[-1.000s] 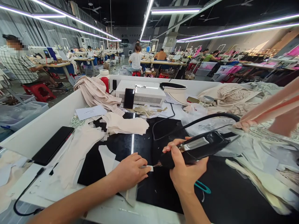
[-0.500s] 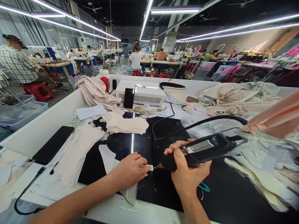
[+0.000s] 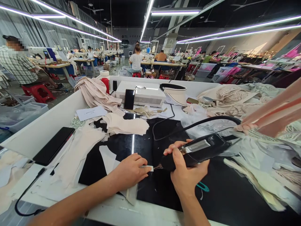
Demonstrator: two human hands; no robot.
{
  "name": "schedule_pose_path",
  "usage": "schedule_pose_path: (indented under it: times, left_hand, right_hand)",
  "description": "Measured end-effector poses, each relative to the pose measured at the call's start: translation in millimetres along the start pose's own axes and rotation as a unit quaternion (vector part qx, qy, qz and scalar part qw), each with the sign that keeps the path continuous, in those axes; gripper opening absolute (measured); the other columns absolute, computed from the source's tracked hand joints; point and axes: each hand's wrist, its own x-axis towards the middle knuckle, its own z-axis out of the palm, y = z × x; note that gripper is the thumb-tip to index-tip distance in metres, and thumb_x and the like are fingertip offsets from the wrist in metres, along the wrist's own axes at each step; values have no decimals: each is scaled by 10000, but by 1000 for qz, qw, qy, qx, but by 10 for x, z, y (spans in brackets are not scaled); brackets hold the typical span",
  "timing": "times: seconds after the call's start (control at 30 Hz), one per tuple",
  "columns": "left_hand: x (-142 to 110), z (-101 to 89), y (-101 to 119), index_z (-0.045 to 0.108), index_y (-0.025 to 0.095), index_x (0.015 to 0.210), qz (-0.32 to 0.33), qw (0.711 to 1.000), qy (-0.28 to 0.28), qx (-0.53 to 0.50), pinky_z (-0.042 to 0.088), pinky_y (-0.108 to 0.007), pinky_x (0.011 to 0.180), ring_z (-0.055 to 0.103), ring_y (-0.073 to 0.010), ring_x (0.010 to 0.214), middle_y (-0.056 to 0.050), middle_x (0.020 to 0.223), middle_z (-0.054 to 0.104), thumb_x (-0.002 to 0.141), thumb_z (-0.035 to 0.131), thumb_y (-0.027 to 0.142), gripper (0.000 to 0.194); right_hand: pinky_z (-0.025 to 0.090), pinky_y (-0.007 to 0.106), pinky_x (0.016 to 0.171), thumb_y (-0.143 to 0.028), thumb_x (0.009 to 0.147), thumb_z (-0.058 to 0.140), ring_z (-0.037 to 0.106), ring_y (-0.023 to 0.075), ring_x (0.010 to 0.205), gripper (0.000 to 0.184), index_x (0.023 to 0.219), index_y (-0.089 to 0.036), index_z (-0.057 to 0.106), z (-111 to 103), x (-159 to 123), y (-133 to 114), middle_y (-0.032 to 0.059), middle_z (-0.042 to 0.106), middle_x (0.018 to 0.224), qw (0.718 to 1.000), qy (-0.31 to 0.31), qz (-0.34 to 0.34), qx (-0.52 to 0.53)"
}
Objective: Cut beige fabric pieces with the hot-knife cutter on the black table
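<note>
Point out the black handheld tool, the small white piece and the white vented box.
Black handheld tool (image 3: 205, 153), head view: its casing's side.
Small white piece (image 3: 152, 168), head view: exposed end.
White vented box (image 3: 147, 92), head view: top.

Blk spool (image 3: 114, 85), red stool (image 3: 39, 91), ceiling lts (image 3: 175, 13)

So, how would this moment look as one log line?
left hand: holds small white piece | right hand: grips black tool | tip: near piece, contact unclear
</note>
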Motion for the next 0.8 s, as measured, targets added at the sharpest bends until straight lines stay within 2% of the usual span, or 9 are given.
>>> schedule_pose_path:
  times: [0.27, 0.4, 0.57, 0.8]
  left_hand:
    - [10, -18, 2, 701, 166, 1226, -2, 1000, 4, -17, 569, -353, 949, 630, -210, 956, -58, 1071, 684, 1014, 725, 212, 218]
    - [-18, -72, -19, 705, 175, 1233, -4, 999, 5, -41, 562, -373, 1018, 652, -201, 983, -69, 1102, 698, 1054, 662, 221, 189]
    - [-106, -139, -29, 722, 169, 1151, -28, 999, -5, -45, 558, -372, 1048, 672, -181, 986, -65, 1064, 702, 1088, 589, 199, 150]
    - [-198, -58, -58, 734, 151, 1050, -11, 999, 47, -13, 567, -361, 1033, 632, -154, 860, -43, 948, 667, 1097, 503, 117, 238]
  right_hand:
    - [585, 298, 580, -230, 775, 878, 647, 117, 578, 415, 1077, -260, 594, 19, 0, 69, -74, 697, 784, 1000, -2, 4, 7]
    - [584, 300, 575, -229, 780, 873, 648, 119, 576, 409, 1074, -255, 590, 10, -21, 62, -74, 696, 781, 1000, -4, -1, -2]
    - [578, 301, 562, -238, 780, 869, 640, 119, 572, 402, 1057, -253, 578, 29, -15, 24, -82, 687, 764, 1000, -8, -13, -4]
    - [574, 310, 553, -240, 770, 879, 641, 125, 562, 410, 1054, -257, 584, 44, -13, 7, -78, 697, 761, 1000, -9, -26, -5]
